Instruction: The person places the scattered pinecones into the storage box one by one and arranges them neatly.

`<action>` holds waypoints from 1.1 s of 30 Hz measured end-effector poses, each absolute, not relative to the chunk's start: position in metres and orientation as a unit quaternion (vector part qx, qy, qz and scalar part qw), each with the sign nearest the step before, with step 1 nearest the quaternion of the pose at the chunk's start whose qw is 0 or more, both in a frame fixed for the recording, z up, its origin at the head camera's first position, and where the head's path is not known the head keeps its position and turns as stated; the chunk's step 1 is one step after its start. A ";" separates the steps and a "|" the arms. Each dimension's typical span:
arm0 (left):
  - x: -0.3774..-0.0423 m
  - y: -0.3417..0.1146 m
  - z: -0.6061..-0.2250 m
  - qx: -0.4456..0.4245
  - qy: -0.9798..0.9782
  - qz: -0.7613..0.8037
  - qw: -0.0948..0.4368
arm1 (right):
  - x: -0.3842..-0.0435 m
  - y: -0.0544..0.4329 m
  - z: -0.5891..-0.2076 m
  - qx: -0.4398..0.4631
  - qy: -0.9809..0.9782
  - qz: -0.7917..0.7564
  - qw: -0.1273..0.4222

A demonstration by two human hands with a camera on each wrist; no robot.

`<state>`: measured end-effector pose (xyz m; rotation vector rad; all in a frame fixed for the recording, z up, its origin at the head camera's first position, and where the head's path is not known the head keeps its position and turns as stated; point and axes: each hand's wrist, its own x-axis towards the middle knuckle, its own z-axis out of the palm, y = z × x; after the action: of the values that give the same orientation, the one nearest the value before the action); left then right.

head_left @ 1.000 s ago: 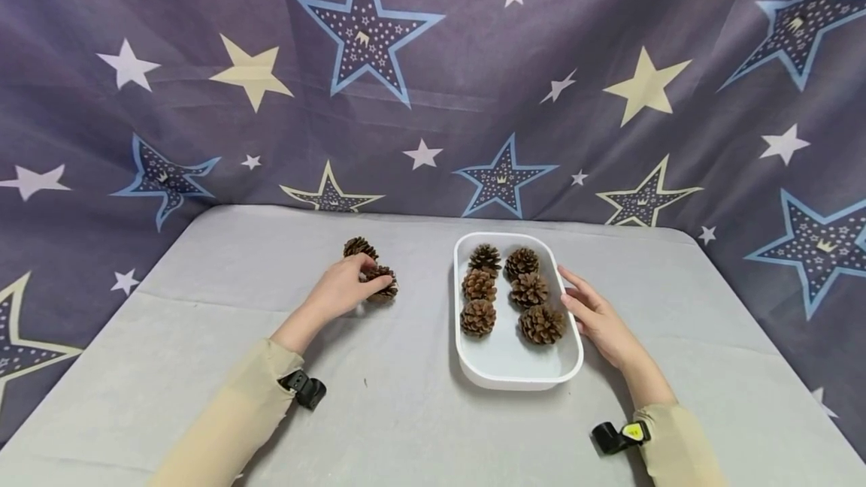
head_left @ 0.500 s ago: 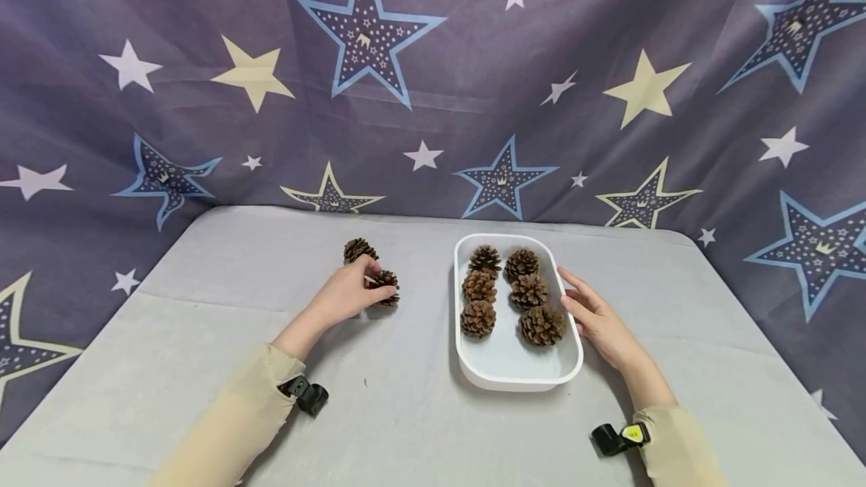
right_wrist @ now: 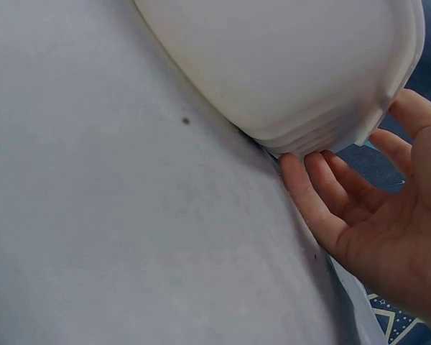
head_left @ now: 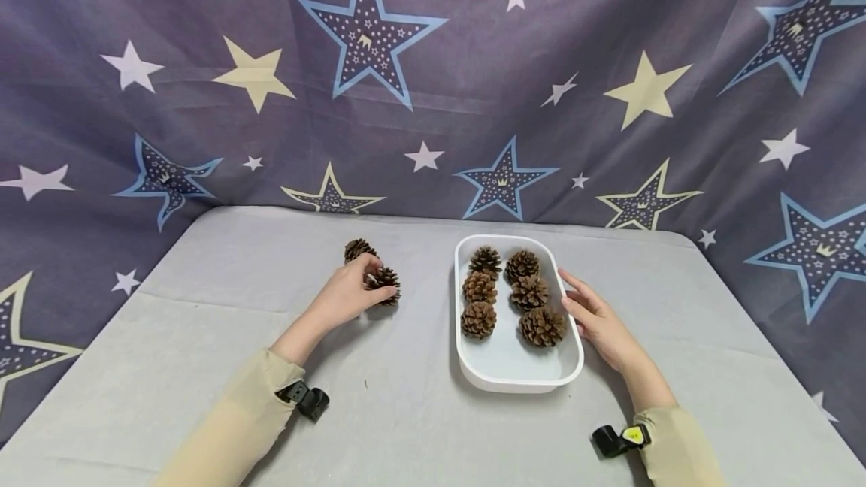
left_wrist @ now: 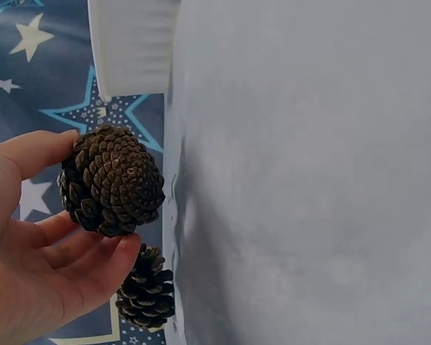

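In my left hand a brown pine cone is pinched between thumb and fingertips. Its scales are spread, and in the left wrist view its rounded end faces the camera. A second pine cone lies just behind that hand, partly covered by it in the head view. To the right stands a white rectangular container with pine cones in two rows, such as a cone in the left row and a larger cone in the right. My right hand touches the container's right outer side with relaxed fingers.
A grey cloth covers the table. Behind it hangs a dark curtain printed with stars. Between the left hand and the container lies a stretch of table.
The left hand and its pine cone have shifted very slightly to the right. The right hand and the container stay in place.
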<state>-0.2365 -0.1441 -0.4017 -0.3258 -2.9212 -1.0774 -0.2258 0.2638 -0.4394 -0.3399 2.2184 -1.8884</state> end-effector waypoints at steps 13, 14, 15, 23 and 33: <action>-0.227 -0.133 -0.392 -0.106 -0.920 -0.377 0.032 | -0.225 0.263 -0.439 -0.112 0.751 -0.642 0.104; -0.226 -0.132 -0.391 -0.109 -0.919 -0.377 0.035 | -0.225 0.263 -0.439 -0.112 0.751 -0.642 0.104; -0.226 -0.131 -0.391 -0.111 -0.918 -0.378 0.038 | -0.225 0.263 -0.439 -0.112 0.751 -0.642 0.104; -0.223 -0.121 -0.387 -0.128 -0.913 -0.385 0.038 | -0.225 0.263 -0.439 -0.110 0.756 -0.637 0.105; -0.219 -0.106 -0.381 -0.145 -0.904 -0.400 0.031 | -0.226 0.263 -0.438 -0.109 0.754 -0.639 0.102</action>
<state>-0.2192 -0.1059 -0.3810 -0.4477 -2.7857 -1.2322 -0.2257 0.2630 -0.4384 -0.3220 2.2266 -1.8869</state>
